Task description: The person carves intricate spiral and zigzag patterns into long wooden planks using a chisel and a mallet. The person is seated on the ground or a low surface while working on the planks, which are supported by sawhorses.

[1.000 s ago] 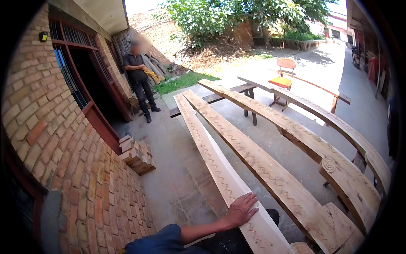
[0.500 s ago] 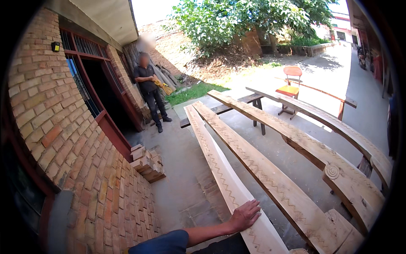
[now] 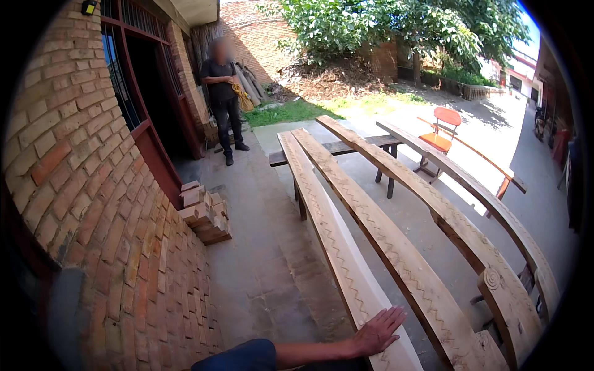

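Head view: the left hand [image 3: 376, 332] is seen at the lower centre of the frame, laid across the leftmost plank [image 3: 339, 253], with the fingers extended toward its pale right edge. Nothing is clasped; the fingers are straight and slightly spread, the palm appearing to rest on the wood. The right hand is not seen, so its grip cannot be told.

The leftmost plank is found running from the centre top, where its far end is borne by a dark trestle [image 3: 340, 149], down to the lower edge of the frame, by which its near end is cut off. A zigzag line is marked along its face.

Change noted: compared with one second earlier, the hand is placed lower and farther right in the frame, and the fingers are stretched straighter. The background has shifted as well, so head motion is judged to be partly responsible; whether the palm was slid along the wood cannot be told. No fresh mark is noticed on the plank; the contact is judged to be light, and the work not visibly advanced.

To the right, a second zigzag-marked board [image 3: 388, 244] and a beam with a carved spiral [image 3: 492, 279] are laid apart from it.
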The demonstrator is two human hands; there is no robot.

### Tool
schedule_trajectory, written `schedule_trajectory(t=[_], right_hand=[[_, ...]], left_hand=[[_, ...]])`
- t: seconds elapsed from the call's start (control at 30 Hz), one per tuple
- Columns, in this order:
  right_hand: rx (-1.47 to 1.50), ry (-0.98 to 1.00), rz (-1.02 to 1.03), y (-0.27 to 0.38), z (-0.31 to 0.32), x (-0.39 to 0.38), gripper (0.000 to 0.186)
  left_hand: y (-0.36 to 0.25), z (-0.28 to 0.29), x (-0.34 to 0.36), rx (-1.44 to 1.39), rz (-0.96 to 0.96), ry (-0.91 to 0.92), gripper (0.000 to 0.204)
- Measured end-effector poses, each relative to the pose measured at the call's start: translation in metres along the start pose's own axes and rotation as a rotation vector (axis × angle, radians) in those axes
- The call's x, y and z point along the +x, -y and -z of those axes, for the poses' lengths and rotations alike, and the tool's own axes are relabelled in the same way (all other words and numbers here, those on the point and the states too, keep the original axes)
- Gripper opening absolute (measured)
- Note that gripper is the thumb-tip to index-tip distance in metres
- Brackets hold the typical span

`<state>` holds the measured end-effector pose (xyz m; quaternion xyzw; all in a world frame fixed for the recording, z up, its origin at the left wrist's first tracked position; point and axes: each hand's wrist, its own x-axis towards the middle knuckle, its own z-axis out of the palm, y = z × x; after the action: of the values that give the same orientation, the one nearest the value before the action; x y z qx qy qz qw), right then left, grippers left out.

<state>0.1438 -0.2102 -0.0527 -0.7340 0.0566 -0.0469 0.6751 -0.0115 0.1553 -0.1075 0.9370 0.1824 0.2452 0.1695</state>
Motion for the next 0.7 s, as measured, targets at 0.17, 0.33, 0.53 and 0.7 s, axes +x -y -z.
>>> schedule_trajectory(t=[0.17,0.33,0.53,0.7], right_hand=[[-0.023,0.029,0.044,0.003,-0.01,-0.004,0.025],[-0.034,0.045,0.087,-0.026,0.013,0.01,0.025],[-0.062,0.02,0.049,-0.03,0.025,0.013,0.028],[-0.116,0.08,0.192,-0.043,0.037,0.017,0.031]], left_hand=[[0.011,-0.007,-0.021,-0.021,-0.05,0.097,0.054],[0.05,0.033,-0.048,0.097,0.281,-0.146,0.055],[0.071,0.042,-0.128,0.117,0.664,-0.142,0.068],[0.003,-0.015,-0.191,0.019,0.422,0.194,0.077]])
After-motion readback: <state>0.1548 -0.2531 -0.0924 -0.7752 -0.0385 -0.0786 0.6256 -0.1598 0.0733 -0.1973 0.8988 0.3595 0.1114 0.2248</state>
